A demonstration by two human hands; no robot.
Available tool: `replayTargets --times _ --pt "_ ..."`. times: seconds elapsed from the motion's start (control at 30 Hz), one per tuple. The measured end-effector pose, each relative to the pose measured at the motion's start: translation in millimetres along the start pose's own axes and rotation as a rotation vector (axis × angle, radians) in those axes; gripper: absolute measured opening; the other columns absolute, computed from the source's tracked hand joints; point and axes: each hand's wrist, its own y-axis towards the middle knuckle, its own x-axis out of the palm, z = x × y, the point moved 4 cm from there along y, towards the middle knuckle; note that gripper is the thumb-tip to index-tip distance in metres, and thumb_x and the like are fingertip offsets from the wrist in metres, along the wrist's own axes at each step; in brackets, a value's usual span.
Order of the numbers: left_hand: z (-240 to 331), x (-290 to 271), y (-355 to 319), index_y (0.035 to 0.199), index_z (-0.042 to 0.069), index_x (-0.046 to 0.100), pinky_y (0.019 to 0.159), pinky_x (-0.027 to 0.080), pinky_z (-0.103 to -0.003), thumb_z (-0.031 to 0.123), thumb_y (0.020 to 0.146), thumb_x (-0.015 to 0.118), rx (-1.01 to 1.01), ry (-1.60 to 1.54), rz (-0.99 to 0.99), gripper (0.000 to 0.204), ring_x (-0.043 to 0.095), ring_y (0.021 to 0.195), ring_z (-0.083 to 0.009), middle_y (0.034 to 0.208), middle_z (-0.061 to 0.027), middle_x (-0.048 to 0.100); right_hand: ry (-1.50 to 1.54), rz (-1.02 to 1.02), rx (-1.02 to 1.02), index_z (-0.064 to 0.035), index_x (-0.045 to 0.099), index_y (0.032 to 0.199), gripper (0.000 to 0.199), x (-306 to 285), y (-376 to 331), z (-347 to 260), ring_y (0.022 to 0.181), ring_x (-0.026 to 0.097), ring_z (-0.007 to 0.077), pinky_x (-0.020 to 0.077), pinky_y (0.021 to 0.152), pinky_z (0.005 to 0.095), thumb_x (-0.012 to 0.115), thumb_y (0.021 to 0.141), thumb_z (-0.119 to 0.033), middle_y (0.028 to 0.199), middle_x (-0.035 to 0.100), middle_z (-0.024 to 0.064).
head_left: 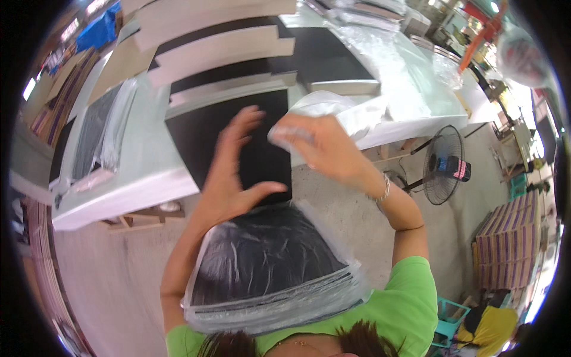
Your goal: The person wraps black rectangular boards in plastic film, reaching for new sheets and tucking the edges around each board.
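Observation:
A flat black board (202,137) lies at the table's near edge. My left hand (229,178) is over it, fingers spread and thumb apart, slightly blurred, with nothing in it. To its right, my right hand (324,143) is closed, pinching a crumpled bit of clear plastic film (279,132) above the board's right side. Thin white wrapping (324,104) lies behind that hand; whether it joins the pinched film I cannot tell. Close against my body is a stack of black boards wrapped in clear plastic (267,262), below both hands.
Overlapping rows of black boards with pale edges (220,56) cover the far part of the white table (143,199). Plastic-wrapped boards (98,134) lie at the left. Clear plastic sheeting (410,89) spreads at the right. A standing fan (443,166) and striped stacks (508,247) stand beyond.

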Motion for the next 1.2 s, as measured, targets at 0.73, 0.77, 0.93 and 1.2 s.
replayTargets --times 0.73,0.77,0.93,1.2 --pt "-117.8 -47.0 -138.2 0.099 0.004 0.063 0.074 0.043 -0.023 0.032 0.081 0.067 -0.873 -0.407 0.003 0.033 0.053 0.081 -0.0081 0.089 0.0009 0.060 0.654 0.781 0.391 0.0005 0.057 0.101 0.024 -25.1 -35.3 169.6 0.084 0.055 0.0111 0.0445 0.074 0.0245 0.048 0.093 -0.020 0.093 0.058 0.0043" --pt "-123.2 -45.5 -141.1 0.098 0.004 0.063 0.070 0.041 -0.022 0.031 0.082 0.066 -0.891 -0.450 0.049 0.032 0.052 0.078 -0.0069 0.087 0.0014 0.060 0.651 0.777 0.388 -0.0009 0.057 0.097 0.021 -24.1 -39.7 176.1 0.080 0.053 0.0095 0.0436 0.071 0.0238 0.047 0.093 -0.019 0.088 0.057 0.0025" --pt "-120.3 -38.5 -137.6 0.092 0.004 0.063 0.061 0.036 -0.017 0.031 0.085 0.063 -0.945 -0.733 0.216 0.027 0.047 0.069 -0.0022 0.080 0.0030 0.057 0.484 0.799 0.450 -0.0011 0.057 0.091 0.021 -12.6 -61.9 190.7 0.074 0.050 0.0091 0.0416 0.067 0.0245 0.047 0.092 -0.019 0.080 0.054 0.0002" --pt "-111.4 -38.4 -121.9 0.088 0.003 0.064 0.059 0.039 -0.016 0.028 0.083 0.065 -0.834 -0.563 0.098 0.025 0.050 0.066 -0.0025 0.075 0.0024 0.058 -0.192 0.460 0.096 -0.0041 0.055 0.106 0.022 54.4 -31.3 77.4 0.085 0.053 0.0149 0.0431 0.075 0.0270 0.056 0.087 -0.015 0.097 0.053 0.0068"
